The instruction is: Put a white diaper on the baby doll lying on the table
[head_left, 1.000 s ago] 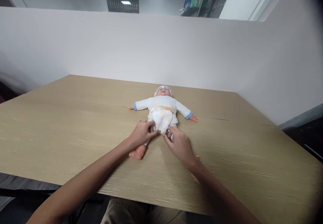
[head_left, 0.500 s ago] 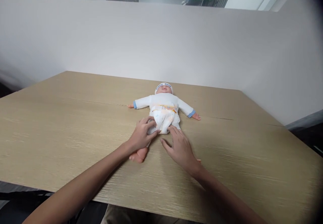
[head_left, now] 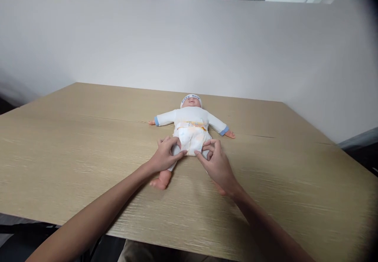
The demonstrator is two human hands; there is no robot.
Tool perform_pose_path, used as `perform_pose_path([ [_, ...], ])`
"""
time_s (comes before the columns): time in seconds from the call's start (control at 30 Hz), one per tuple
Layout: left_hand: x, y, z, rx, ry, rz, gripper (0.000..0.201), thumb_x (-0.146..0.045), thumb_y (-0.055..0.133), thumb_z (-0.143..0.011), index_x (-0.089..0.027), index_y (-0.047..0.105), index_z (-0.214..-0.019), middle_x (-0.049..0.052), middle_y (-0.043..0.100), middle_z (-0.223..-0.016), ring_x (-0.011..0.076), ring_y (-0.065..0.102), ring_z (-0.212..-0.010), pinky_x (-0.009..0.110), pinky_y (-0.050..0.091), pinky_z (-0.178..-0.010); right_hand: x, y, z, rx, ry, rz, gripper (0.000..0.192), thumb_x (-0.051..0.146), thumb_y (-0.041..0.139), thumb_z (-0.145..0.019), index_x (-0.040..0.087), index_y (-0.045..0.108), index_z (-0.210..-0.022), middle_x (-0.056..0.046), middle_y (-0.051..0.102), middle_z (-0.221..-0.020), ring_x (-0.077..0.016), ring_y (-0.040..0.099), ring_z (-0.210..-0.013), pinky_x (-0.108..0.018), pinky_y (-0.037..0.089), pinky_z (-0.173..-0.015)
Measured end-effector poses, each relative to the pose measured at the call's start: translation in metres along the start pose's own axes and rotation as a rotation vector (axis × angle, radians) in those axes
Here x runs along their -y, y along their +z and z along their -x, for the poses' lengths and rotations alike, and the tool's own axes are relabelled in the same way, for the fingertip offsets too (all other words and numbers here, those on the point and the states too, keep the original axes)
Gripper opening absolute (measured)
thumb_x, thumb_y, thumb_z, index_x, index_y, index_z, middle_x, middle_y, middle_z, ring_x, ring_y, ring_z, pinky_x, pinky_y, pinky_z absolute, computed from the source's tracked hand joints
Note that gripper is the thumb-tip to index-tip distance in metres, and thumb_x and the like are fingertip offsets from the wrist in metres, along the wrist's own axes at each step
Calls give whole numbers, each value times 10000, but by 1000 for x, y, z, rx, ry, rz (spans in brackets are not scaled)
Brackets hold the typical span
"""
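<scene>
A baby doll (head_left: 191, 114) in a white top with blue cuffs lies on its back, head away from me, arms spread. Round its hips is a white diaper (head_left: 190, 138) with an orange patterned waistband. At the diaper's left leg edge, my left hand (head_left: 165, 153) has thumb and fingers curled on the material. My right hand (head_left: 217, 163) grips the opposite leg edge, thumb near the crotch and fingers bent. The doll's left-side foot (head_left: 161, 180) shows below my left wrist, while the other leg is mostly hidden behind my right hand.
The doll lies on a wood-grain table (head_left: 97, 147) with a thin seam across it. A pale partition wall (head_left: 165, 41) rises behind the table and along its right side. My lap and a dark chair are below the near edge.
My right hand has shifted slightly right and curled its fingers round the diaper's leg edge. My left hand stays at the other edge, its thumb still near the crotch.
</scene>
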State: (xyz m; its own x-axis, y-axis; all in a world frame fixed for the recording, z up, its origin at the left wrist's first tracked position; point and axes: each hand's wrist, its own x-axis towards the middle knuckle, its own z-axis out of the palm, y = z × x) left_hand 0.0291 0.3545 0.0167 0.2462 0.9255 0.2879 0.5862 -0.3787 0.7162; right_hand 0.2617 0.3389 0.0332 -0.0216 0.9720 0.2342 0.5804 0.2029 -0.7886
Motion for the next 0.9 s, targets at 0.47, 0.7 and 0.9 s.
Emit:
perform_pose_path([
  [0.47,4,7,1,-172,-202,302,549,-477,930,-758,-222,621,-1134,54,742,-1102,239,668,-971,348,424,-897,3,-10,3,-4,-13,93,360,603,719,-920,246,728,-962,-65,842,-1018,-232,709,-745,-356,460,-729],
  [0.7,2,-1,0,-33,-131,152,370,-541,822,-866,-215,754,-1028,35,768,-974,276,665,-972,382,432,-921,4,-1,3,36,-90,187,321,546,683,-957,246,745,-862,-49,809,-892,-245,675,-781,-345,428,-717],
  [0.9,6,-12,-3,136,-273,671,496,-592,786,-898,-184,749,-1176,92,777,-1130,279,683,-1022,366,507,-879,7,8,4,125,29,-71,352,565,685,-940,219,738,-897,1,701,-768,-184,541,-671,-304,384,-624],
])
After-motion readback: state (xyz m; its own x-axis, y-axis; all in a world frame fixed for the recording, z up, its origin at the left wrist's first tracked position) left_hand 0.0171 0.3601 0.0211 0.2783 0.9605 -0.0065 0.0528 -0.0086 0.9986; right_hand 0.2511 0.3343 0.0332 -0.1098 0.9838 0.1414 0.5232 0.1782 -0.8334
